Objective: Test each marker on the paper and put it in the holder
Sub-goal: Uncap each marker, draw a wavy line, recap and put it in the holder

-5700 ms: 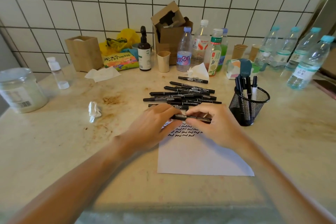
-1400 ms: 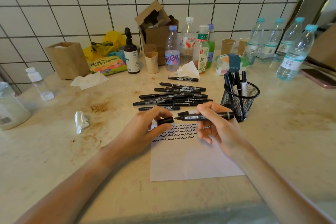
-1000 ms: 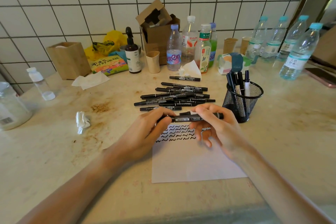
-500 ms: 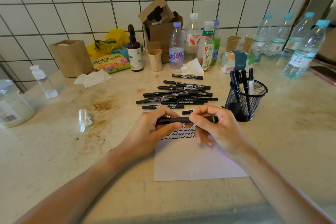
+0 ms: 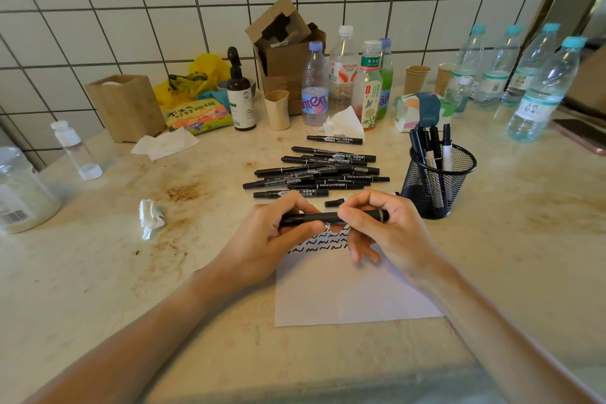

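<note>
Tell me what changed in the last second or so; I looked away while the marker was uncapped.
The left hand pushed the cap back onto the marker, which the right hand holds; both hands now grip it, capped, above the paper. The pile of markers and the holder stayed as they were.

**Both hands on one black marker above the paper**

The left hand [image 5: 269, 236] and right hand [image 5: 387, 229] grip a black marker [image 5: 323, 217] level over the top of the paper [image 5: 347, 292], which bears rows of black squiggles. Beyond them a heap of markers [image 5: 314, 170] lies on the table [image 5: 98, 272]. The mesh holder [image 5: 437, 180], just right of the heap, holds several markers upright
</note>
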